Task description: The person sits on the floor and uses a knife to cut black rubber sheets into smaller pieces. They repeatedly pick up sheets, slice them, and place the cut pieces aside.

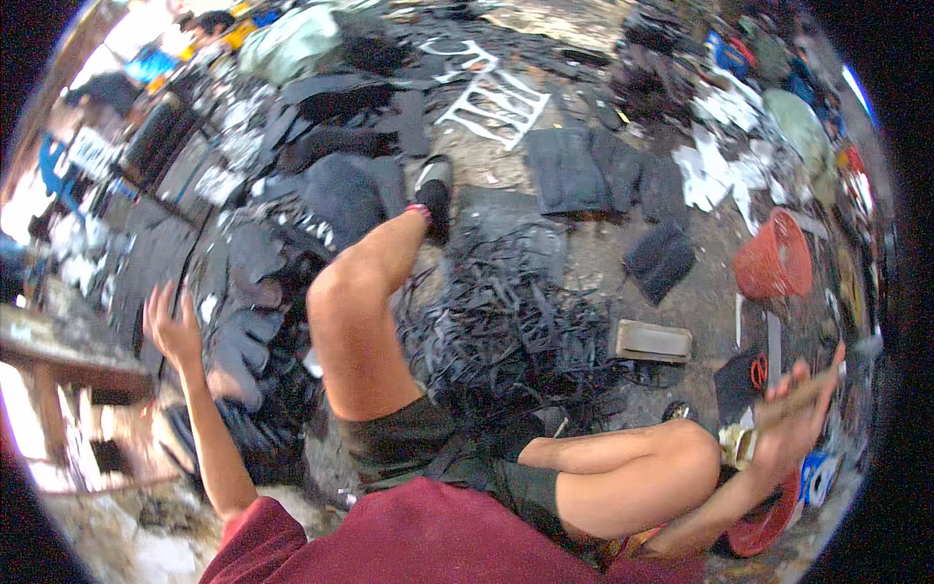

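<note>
Aslant, long axis up-right, blurred brown strip (pixel 800 397) in right hand (pixel 784 430)

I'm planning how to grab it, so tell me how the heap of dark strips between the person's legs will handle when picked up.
The heap of dark strips is probably floppy, since many strips curl and bend. A handful may drag others along, as they lie tangled. Each strip looks likely to be light, being so narrow.

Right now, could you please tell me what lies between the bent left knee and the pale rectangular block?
The head view shows a tangled heap of thin black strips there.
</note>
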`<state>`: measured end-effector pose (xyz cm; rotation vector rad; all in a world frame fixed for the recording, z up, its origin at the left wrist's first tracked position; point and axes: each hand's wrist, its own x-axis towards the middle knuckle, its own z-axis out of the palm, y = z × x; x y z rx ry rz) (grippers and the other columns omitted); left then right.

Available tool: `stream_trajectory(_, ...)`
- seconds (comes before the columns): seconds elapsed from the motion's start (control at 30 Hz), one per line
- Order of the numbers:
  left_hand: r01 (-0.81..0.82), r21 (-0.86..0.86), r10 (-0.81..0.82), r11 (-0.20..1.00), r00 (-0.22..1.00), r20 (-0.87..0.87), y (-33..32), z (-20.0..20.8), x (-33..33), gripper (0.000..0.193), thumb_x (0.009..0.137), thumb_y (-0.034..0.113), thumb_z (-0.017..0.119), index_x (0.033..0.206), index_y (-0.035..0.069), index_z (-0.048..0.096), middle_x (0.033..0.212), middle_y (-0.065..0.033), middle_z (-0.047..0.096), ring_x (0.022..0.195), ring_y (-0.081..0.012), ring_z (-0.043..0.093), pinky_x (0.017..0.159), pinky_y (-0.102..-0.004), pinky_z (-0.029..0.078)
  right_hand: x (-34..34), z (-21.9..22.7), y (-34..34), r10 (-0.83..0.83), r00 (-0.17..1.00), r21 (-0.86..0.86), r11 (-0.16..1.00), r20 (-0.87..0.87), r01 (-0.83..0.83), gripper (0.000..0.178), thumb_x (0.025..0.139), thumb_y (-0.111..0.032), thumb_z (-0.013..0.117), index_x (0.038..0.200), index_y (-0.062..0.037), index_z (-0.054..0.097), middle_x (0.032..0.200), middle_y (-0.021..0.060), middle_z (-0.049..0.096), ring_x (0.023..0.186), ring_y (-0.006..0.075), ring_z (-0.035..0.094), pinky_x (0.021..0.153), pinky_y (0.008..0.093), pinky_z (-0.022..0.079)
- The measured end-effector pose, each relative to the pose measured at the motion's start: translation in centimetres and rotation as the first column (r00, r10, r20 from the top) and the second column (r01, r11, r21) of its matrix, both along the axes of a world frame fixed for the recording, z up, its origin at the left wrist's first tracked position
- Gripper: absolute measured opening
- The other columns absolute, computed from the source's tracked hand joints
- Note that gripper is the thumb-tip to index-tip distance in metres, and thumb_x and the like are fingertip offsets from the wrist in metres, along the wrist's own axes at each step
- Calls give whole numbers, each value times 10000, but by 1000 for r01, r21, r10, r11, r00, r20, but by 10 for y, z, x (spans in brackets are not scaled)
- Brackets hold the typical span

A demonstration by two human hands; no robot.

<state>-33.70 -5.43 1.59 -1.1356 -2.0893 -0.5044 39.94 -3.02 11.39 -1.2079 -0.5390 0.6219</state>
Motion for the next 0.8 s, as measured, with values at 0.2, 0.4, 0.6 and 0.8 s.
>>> stream_trajectory(0.2, 896, -77, -798, 438, 426, 427, 322, 7, 220, 356, 838, 237, 729, 1159, 84, 704, 1252, -157, 655, 1187, -316, 599, 1043, -395, 431, 112, -129, 90, 137, 988, -338, 928, -76, -155, 496, 913, -206, 686, 1373, -126, 518, 685, -21, 519, 544, 95, 496, 504, 267, 473)
stream_trajectory(0.4, 914, -285, -573, 287, 403, 714, 485, -193, 386, 618, 730, 396, 798, 1195, 13, 664, 1217, -223, 647, 1132, -363, 621, 973, -428, 489, 79, -288, 264, 296, 920, -414, 826, -259, -382, 444, 871, -137, 712, 1292, -66, 588, 945, 57, 680, 713, 124, 626, 662, 287, 553)
stream_trajectory(0.6, 371, -124, 45, 920, 214, 976, 496, -333, 537, 816, 737, 385, 850, 1312, -71, 493, 1243, -182, 631, 1109, -323, 625, 956, -426, 500, 61, -411, 400, 277, 944, -559, 818, 181, -132, 547, 843, -217, 752, 1345, -91, 576, 1241, 82, 653, 1068, 176, 627, 899, 314, 481)
stream_trajectory(0.8, 451, 305, 182, 839, -760, 624, 502, -265, 494, 394, 903, 307, 691, 1152, 11, 615, 1031, -109, 700, 893, -262, 686, 807, -452, 569, 55, -403, 420, 214, 972, -446, 883, 102, -147, 393, 753, -29, 736, 1131, -75, 636, 1093, 62, 643, 980, 177, 608, 857, 344, 488)
